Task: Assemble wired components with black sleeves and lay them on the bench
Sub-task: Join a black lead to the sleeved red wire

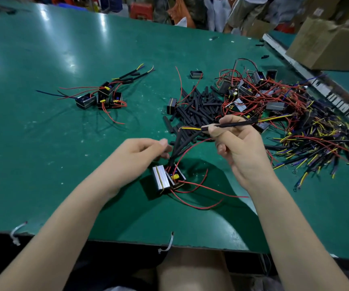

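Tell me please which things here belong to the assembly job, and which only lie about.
Job:
left hand holding the sleeved leads above the component
right hand pinching a sleeved wire
loose sleeves
wire tangle
finished group
bench

Lying about:
cardboard box
red stool

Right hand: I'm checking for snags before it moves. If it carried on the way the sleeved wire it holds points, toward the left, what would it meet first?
Probably nothing close: the right hand pinches the sleeved wire, whose yellow tip aims left over the loose black sleeves toward bare bench. Height above the sleeves is unclear.
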The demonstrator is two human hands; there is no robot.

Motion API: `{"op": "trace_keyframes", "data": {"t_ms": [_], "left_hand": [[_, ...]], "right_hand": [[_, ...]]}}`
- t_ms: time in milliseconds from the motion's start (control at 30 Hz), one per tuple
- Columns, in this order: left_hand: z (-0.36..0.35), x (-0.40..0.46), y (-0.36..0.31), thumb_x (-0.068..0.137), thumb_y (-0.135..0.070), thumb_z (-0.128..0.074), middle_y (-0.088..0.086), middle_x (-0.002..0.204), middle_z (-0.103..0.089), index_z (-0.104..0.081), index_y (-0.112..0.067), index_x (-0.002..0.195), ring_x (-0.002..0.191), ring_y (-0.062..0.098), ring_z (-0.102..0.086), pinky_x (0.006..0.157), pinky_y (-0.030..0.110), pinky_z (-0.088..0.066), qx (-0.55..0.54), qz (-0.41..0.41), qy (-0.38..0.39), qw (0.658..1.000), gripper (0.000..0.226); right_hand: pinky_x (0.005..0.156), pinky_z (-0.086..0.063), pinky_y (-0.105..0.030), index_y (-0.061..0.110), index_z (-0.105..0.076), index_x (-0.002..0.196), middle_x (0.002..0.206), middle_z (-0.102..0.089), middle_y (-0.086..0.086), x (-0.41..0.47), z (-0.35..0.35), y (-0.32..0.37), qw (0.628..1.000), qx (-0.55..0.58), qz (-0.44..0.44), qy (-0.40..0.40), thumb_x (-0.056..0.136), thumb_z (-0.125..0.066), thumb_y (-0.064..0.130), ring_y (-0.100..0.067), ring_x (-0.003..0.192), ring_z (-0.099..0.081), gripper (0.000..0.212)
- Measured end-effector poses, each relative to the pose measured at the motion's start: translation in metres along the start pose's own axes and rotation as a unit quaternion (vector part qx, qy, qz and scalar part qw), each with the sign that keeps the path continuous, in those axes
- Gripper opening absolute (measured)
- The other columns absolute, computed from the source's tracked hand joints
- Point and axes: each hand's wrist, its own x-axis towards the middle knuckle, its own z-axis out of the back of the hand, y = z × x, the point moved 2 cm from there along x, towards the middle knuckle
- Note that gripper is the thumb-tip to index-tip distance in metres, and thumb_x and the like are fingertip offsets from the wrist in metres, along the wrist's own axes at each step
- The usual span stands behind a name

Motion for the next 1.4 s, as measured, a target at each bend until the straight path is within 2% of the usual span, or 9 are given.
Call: {"op": "trace_keyframes", "data": {"t_ms": [333, 433, 533, 667, 767, 933, 1067, 1267, 1400], "left_hand": [[-0.014, 0.003, -0.015, 0.091, -0.025, -0.059, -0.008, 0.072, -0.059, -0.065, -0.022, 0.085, 0.062, 0.002, -0.048, 0.059, 0.012, -0.038, -0.063, -0.077, -0.003, 0.995, 0.009], [-0.009, 0.005, -0.016, 0.091, -0.024, -0.061, -0.007, 0.07, -0.058, -0.064, -0.026, 0.089, 0.064, 0.006, -0.048, 0.065, 0.022, -0.042, 0.01, -0.146, -0.039, 0.988, 0.003], [-0.005, 0.002, -0.022, 0.091, -0.024, -0.061, -0.012, 0.074, -0.062, -0.063, -0.025, 0.095, 0.066, -0.004, -0.052, 0.065, 0.007, -0.039, 0.165, -0.246, -0.074, 0.952, 0.004], [-0.008, 0.0, -0.028, 0.091, -0.018, -0.061, -0.015, 0.081, -0.063, -0.063, -0.021, 0.096, 0.074, -0.011, -0.053, 0.069, 0.002, -0.034, 0.189, -0.29, -0.084, 0.934, 0.007], [-0.014, -0.002, -0.028, 0.09, -0.014, -0.062, -0.016, 0.081, -0.063, -0.063, -0.02, 0.095, 0.077, -0.009, -0.053, 0.071, 0.002, -0.035, 0.189, -0.291, -0.088, 0.934, 0.008], [-0.015, 0.0, -0.024, 0.091, -0.019, -0.062, -0.011, 0.073, -0.062, -0.063, -0.026, 0.085, 0.069, 0.002, -0.053, 0.07, 0.018, -0.043, 0.088, -0.221, -0.029, 0.971, 0.009], [-0.017, 0.002, -0.022, 0.092, -0.015, -0.059, -0.004, 0.071, -0.057, -0.065, -0.023, 0.082, 0.067, 0.009, -0.049, 0.067, 0.025, -0.041, -0.018, -0.157, 0.009, 0.987, 0.014], [-0.01, 0.008, -0.024, 0.088, -0.011, -0.063, -0.01, 0.067, -0.06, -0.065, -0.021, 0.082, 0.064, 0.004, -0.051, 0.064, 0.016, -0.042, -0.008, -0.153, 0.052, 0.987, 0.012], [0.001, 0.008, -0.028, 0.084, -0.03, -0.062, -0.005, 0.072, -0.063, -0.068, -0.02, 0.087, 0.066, 0.003, -0.052, 0.065, 0.017, -0.043, 0.067, -0.174, 0.123, 0.975, 0.012]], "right_hand": [[0.047, -0.035, -0.017, 0.016, -0.047, 0.091, 0.073, -0.068, 0.001, -0.002, -0.002, 0.003, 0.998, 0.013, 0.046, 0.032, 0.075, -0.055, 0.003, -0.008, 0.046, -0.04, 0.021], [0.048, -0.035, -0.018, 0.014, -0.044, 0.092, 0.068, -0.066, -0.001, -0.004, -0.003, 0.004, 0.996, -0.008, 0.068, 0.061, 0.074, -0.048, -0.002, -0.009, 0.046, -0.038, 0.025], [0.051, -0.036, -0.019, 0.017, -0.045, 0.092, 0.069, -0.066, 0.001, -0.004, -0.004, 0.002, 0.997, -0.013, 0.058, 0.051, 0.074, -0.049, 0.002, -0.009, 0.05, -0.042, 0.024], [0.059, -0.042, -0.021, 0.024, -0.058, 0.095, 0.082, -0.072, 0.004, -0.006, -0.008, -0.005, 0.998, -0.05, -0.003, 0.049, 0.077, -0.066, 0.024, -0.008, 0.064, -0.059, 0.019], [0.063, -0.041, -0.021, 0.027, -0.072, 0.083, 0.08, -0.072, 0.005, -0.011, -0.014, -0.01, 0.992, -0.067, -0.039, 0.098, 0.073, -0.071, 0.041, -0.005, 0.066, -0.06, 0.018], [0.063, -0.042, -0.016, 0.026, -0.071, 0.076, 0.071, -0.069, 0.009, -0.011, -0.013, -0.007, 0.989, -0.108, -0.018, 0.099, 0.077, -0.068, 0.029, -0.002, 0.066, -0.059, 0.005], [0.062, -0.042, -0.016, 0.03, -0.07, 0.066, 0.068, -0.066, 0.01, -0.01, -0.012, -0.004, 0.989, -0.109, -0.011, 0.104, 0.077, -0.059, 0.023, -0.002, 0.067, -0.058, 0.017], [0.058, -0.038, -0.015, 0.024, -0.066, 0.059, 0.064, -0.061, 0.012, -0.008, -0.011, -0.006, 0.978, -0.155, -0.012, 0.14, 0.073, -0.048, 0.014, -0.005, 0.062, -0.051, 0.025], [0.058, -0.038, -0.012, 0.029, -0.066, 0.059, 0.063, -0.06, 0.015, -0.011, -0.013, -0.007, 0.96, -0.217, 0.014, 0.18, 0.075, -0.052, 0.013, -0.001, 0.061, -0.049, 0.027]]}}
